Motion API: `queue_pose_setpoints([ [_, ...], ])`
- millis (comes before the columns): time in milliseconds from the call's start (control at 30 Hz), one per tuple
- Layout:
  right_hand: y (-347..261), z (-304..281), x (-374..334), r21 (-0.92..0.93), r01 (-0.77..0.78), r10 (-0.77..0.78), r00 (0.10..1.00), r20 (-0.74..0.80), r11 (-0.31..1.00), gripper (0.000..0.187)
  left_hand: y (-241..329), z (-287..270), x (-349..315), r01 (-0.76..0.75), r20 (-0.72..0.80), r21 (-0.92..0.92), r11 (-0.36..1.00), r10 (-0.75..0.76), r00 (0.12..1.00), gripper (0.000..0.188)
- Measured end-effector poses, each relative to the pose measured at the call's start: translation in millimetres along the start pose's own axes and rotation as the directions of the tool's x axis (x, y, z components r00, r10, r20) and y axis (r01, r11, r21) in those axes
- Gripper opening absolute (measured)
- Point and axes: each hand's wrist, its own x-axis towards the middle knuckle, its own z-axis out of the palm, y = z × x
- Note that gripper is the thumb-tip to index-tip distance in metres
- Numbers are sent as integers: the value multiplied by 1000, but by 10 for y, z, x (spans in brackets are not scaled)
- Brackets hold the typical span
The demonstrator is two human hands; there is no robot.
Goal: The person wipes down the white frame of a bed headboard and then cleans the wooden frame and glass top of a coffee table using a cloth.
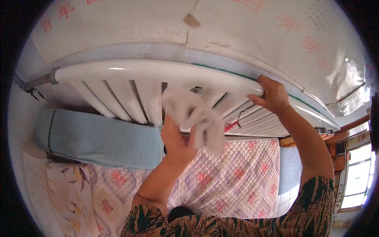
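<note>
A white radiator [150, 68] with a thick top tube and flat slats runs along the wall. My left hand [178, 138] is closed on a whitish cloth [197, 114], smeared by motion, in front of the slats. Whether the cloth touches the slats I cannot tell. Farther right, my right hand [275, 96] is wrapped over the top tube, the thumb on its near side and the other fingers partly hidden behind it. Something small and red with a dark cord [232, 126] shows against the slats between my hands.
Below the radiator lies a quilted floral bedspread [237, 177]. A folded light-blue padded piece [102, 136] rests against the slats at left, near a flower-printed cloth [71, 197]. Pale sheeting [130, 23] covers the wall above. A pipe [41, 80] joins the radiator's left end; a window [357, 173] is at right.
</note>
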Motion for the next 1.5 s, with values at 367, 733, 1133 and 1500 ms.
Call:
queue_pose_setpoints([
  [367, -476, 184, -1277, 112, -125, 149, 960, -237, 986, 73, 75, 851, 657, -495, 364, 691, 527, 338, 868, 32],
  [733, -2054, 41, -7742, -58, -996, 597, -3, 802, 73, 37, -96, 682, 742, -618, 605, 785, -33, 253, 755, 41],
  [1133, -2095, -131, -10350, -86, -952, 372, 31, 928, 294, 28, 66, -342, -1916, -40, 97, 983, 181, -321, 942, 38],
  [1500, -1096, 732, -9676, 360, -932, 524, 283, 803, -49, 32, 577, -2059, -4775, 728, -388, 488, 481, -628, 675, 34],
])
